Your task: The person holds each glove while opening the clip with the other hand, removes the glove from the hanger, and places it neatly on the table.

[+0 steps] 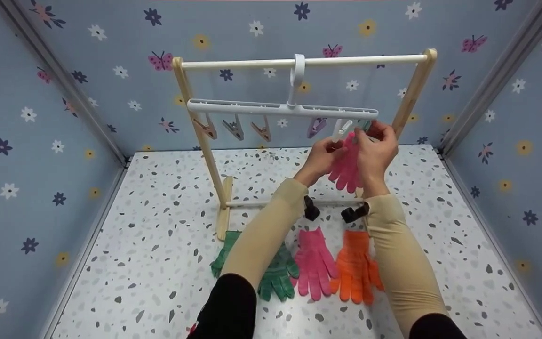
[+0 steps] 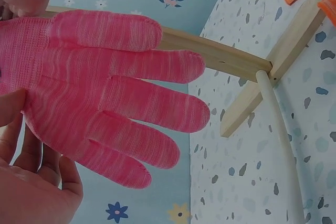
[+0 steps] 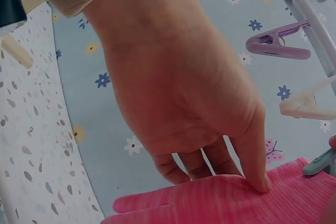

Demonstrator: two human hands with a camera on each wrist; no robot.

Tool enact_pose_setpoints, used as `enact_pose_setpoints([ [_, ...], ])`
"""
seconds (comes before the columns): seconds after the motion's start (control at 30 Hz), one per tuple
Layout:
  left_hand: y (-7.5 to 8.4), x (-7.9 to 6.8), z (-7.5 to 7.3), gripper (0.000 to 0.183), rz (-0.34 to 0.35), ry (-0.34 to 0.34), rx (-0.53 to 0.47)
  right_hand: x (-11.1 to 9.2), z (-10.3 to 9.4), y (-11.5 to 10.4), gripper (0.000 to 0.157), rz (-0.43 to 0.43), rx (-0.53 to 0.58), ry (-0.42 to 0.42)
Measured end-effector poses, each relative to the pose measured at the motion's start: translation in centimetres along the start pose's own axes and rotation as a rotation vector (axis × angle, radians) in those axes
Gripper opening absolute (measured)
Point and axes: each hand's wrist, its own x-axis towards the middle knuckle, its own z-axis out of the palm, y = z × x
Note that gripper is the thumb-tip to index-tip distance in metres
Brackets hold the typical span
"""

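Note:
A pink knit glove (image 1: 346,165) hangs fingers down below the right end of a white clip hanger (image 1: 252,109). My left hand (image 1: 322,159) pinches its edge near the cuff between thumb and fingers, as the right wrist view shows from the side. My right hand (image 1: 378,153) is up at the cuff, its fingers gripping the grey-green clip (image 3: 317,163) at the hanger's end. That clip overlaps the cuff in the right wrist view. Beside it hang a white clip (image 1: 342,128) and a purple clip (image 1: 317,127); fingers partly hide the grey-green one.
The hanger hooks over the top bar (image 1: 247,63) of a wooden rack (image 1: 207,160). Several brownish and grey clips (image 1: 233,128) hang at its left. On the speckled surface lie green gloves (image 1: 278,280), a pink glove (image 1: 315,263) and orange gloves (image 1: 356,268). Patterned walls (image 1: 111,56) enclose the space.

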Motion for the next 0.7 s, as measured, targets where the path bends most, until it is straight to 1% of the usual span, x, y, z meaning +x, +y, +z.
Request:
enact_pose_setpoints([
  [0.13, -0.4, -0.1, -0.2, 0.018, 0.007, -0.010, -0.030, 0.1, 0.3, -0.1, 0.030, 0.011, 0.012, 0.024],
  [0.27, -0.8, -0.3, -0.5, 0.015, 0.008, -0.003, -0.014, 0.2, 0.6, -0.1, 0.028, 0.015, 0.026, 0.032],
  [0.37, -0.9, -0.6, -0.7, 0.014, 0.012, -0.004, 0.001, 0.0, 0.6, -0.4, 0.028, 0.020, 0.016, 0.028],
  [0.47, -1.1, -0.8, -1.0, 0.014, 0.013, -0.021, -0.008, -0.6, 0.5, -1.5, 0.029, 0.021, 0.017, 0.034],
  [0.57, -1.4, -1.1, -1.2, 0.015, -0.001, -0.026, -0.009, -1.3, 0.5, -2.9, 0.030, 0.007, 0.009, 0.037],
  [0.7, -1.7, -1.5, -1.6, 0.015, -0.006, -0.024, -0.008, -1.7, 0.4, -3.3, 0.032, -0.004, -0.012, 0.045],
])
